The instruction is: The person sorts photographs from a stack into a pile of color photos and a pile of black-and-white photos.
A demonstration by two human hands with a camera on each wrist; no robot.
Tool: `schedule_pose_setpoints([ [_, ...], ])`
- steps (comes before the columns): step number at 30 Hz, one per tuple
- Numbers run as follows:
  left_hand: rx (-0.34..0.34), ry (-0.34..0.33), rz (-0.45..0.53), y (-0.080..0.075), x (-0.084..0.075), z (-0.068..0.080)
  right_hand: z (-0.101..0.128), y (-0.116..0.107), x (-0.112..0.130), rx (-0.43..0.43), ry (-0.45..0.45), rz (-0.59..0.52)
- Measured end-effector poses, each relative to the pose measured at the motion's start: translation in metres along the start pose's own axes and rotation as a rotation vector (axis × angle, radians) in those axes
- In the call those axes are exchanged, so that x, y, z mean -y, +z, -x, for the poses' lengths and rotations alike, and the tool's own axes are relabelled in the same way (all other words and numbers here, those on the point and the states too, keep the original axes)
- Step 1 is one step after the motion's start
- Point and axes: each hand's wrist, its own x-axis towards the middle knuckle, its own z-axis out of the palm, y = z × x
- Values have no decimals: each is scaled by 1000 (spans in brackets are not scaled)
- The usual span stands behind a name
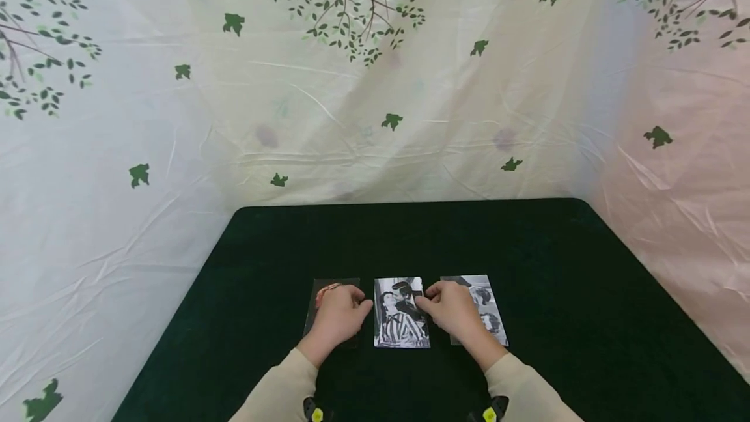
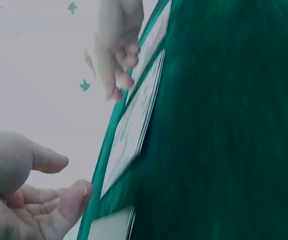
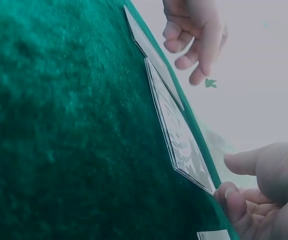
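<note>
Three small stacks of photo prints lie side by side. A black-and-white picture of a couple tops the middle stack [image 1: 401,324]. Dark with a reddish patch, the left stack [image 1: 316,292] is partly covered by my left hand [image 1: 341,314], whose thumb and fingers are apart around nothing. My right hand [image 1: 454,308] hovers over the inner part of the right stack [image 1: 493,308], a black-and-white picture with faces. Its thumb tip overlaps the middle stack's right edge in the head view. In the right wrist view that hand [image 3: 269,195] shows a gap between thumb and forefinger.
Dark green cloth covers the table [image 1: 410,239], which has rounded far corners. Behind and on both sides hang pale curtains [image 1: 328,129] printed with leaves and branches. Layered edges show on the middle stack [image 2: 134,130] in the left wrist view.
</note>
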Motion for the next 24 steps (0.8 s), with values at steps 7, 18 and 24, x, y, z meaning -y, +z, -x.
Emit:
schedule_pose_setpoints([
  [7, 20, -43, -68, 22, -14, -10, -1, 4, -3, 38, 14, 5],
  [18, 12, -106, -159, 32, -22, -15, 0, 6, -5, 39, -9, 6],
  [24, -3, -93, -163, 38, -22, -15, 0, 8, -10, 37, -23, 2],
])
